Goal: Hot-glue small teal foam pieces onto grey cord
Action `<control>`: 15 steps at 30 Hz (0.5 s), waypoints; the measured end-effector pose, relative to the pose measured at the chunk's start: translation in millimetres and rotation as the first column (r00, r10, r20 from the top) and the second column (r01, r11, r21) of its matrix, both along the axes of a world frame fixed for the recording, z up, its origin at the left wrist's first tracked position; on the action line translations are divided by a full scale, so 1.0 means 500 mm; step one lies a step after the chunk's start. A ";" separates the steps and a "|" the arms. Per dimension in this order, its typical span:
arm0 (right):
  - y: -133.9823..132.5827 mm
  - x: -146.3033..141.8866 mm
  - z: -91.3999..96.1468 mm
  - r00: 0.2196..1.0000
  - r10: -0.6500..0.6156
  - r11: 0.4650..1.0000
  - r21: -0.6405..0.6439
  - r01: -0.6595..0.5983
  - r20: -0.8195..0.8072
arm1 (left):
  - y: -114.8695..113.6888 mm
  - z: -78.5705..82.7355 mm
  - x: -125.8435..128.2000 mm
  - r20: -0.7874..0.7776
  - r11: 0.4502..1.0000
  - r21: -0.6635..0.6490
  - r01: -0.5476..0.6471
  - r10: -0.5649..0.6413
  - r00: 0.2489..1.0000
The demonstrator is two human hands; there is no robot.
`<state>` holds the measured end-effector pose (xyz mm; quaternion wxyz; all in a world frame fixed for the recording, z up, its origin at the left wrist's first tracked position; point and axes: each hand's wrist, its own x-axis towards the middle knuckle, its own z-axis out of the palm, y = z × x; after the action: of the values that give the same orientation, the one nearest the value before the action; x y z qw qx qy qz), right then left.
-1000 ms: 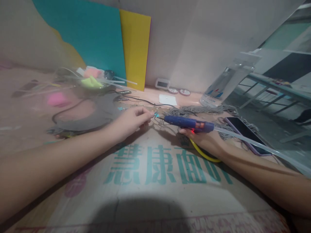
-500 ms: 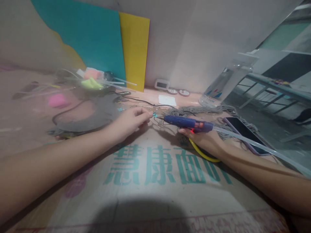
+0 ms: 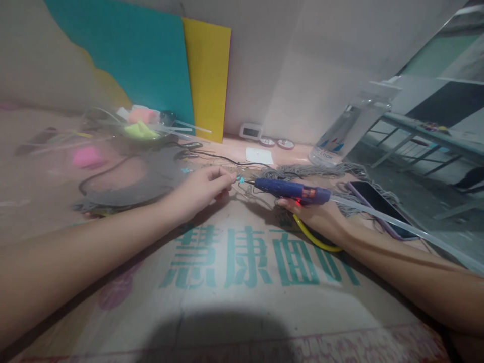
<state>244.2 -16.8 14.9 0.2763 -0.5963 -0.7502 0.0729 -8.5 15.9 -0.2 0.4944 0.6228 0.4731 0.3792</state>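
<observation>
Behind, a pale wall point(image 3: 291, 75); beneath the glue gun point(image 3: 278, 187), green-lettered worktop point(image 3: 325, 312).

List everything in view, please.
Plastic glue gun: 1, blue, centre
Glue stick: 1, translucent, right
Cables: 2+, yellow and black, centre
Small piece: 1, turquoise, by gun's tip
Plastic bottle: 1, clear, right
Rectangular phone: 1, black, right
Tangled cords: uncountable, grey, right
Rectangular display: 1, white, rear
Round discs: 2, pale, rear
Flat sheet: 1, white, rear
Upright boards: 2+, turquoise and yellow, rear
Soft lumps: 3, pink, lime, peach, left
Blurred clutter: uncountable, mixed, left
Printed tabletop: 1, beige, foreground
Distant table: 1, bluish, right
Left hand: 1, bare, centre
Right hand: 1, bare, on gun
</observation>
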 end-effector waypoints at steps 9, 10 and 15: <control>0.003 0.008 -0.009 0.996 0.062 0.996 0.063 -0.058 -0.060 | 0.000 0.003 -0.002 -0.082 1.000 0.021 0.009 -0.007 0.997; 0.004 0.009 -0.009 0.997 0.062 0.996 0.066 -0.058 -0.049 | 0.001 0.003 -0.002 -0.083 1.000 0.023 0.016 -0.014 0.996; 0.003 0.009 -0.011 0.998 0.035 0.999 0.022 -0.034 -0.060 | 0.002 0.000 -0.004 -0.093 0.999 0.019 0.029 -0.027 0.995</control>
<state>248.9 -15.2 9.6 0.3036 -0.5779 -0.7524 0.0877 -10.4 16.7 -0.3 0.4710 0.6511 0.4831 0.3477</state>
